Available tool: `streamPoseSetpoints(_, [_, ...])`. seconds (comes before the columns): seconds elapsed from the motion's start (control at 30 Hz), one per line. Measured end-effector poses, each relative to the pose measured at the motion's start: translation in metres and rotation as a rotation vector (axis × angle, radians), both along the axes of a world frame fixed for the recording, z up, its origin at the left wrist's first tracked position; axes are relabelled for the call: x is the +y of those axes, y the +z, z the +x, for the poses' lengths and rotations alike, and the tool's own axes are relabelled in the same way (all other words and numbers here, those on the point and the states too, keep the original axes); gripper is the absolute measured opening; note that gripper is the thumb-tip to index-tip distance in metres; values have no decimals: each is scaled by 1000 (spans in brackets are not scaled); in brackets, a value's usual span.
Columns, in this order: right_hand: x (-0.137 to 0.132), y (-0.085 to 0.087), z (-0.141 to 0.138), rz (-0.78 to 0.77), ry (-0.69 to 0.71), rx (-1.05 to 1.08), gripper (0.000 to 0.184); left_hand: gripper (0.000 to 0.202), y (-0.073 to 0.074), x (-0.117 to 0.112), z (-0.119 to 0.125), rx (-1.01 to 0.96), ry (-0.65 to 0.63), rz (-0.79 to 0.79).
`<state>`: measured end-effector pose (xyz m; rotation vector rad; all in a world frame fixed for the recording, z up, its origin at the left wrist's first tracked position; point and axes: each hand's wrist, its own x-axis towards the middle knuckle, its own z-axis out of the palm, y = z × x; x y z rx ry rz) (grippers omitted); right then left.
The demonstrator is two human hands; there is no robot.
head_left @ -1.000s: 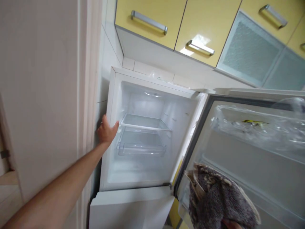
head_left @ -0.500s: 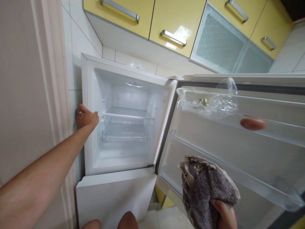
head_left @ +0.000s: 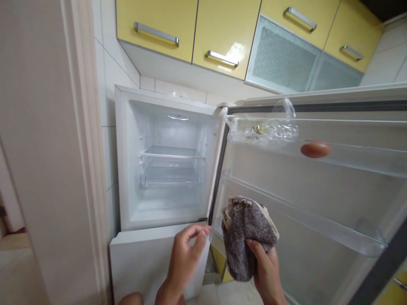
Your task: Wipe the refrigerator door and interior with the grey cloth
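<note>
My right hand [head_left: 265, 267] grips a folded grey-brown terry cloth [head_left: 244, 237] with pale edges, thumb on top, in front of the open fridge door. Just left of the cloth is my left hand [head_left: 187, 254], its fingers loosely curved with a gap between thumb and forefinger, and nothing shows in it. Behind it stands the fridge [head_left: 119, 169], whose lit inside holds a glass shelf [head_left: 173, 151] and a clear drawer [head_left: 171, 184]. On the door [head_left: 286, 186], the upper rack carries a clear plastic bag [head_left: 273, 129] and a brown egg [head_left: 315, 149].
A lower clear door rack [head_left: 305, 214] runs behind the cloth. Below the fridge space is a closed white lower door [head_left: 143, 262]. Yellow wall cabinets [head_left: 159, 17] hang above, and a pale door frame [head_left: 85, 148] stands close on the left.
My left hand has left the fridge's outer left side and come down and right, close to the cloth. My right hand has brought the cloth leftward and slightly up. The view has shifted a little.
</note>
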<state>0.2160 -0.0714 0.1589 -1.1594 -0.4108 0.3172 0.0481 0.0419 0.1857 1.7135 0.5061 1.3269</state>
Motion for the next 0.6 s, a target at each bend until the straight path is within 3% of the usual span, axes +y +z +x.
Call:
streamPoseSetpoints(0.07, [2,2,-9,-12,-10,-61,67,25,-9,-34,-1,-38,-31,165])
streamPoseSetpoints(0.13, [1,6,-20,-8,2,-101,66,20,-8,-53,-2,-85,25,322])
streamPoseSetpoints(0.23, [0,16,-40,31,48,-125,71,28,-3,-64,-4,-92,151,507])
streamPoseSetpoints(0.33, [0,26,-58,80,145,-89,84,52,-5,-67,-7,15,165,573])
streamPoseSetpoints(0.5, [-3,32,-75,198,481,-119,84,97,-24,-60,-12,68,156,360])
streamPoseSetpoints(0.6, [-7,29,-75,183,666,-245,81,106,-30,-50,-16,53,142,131])
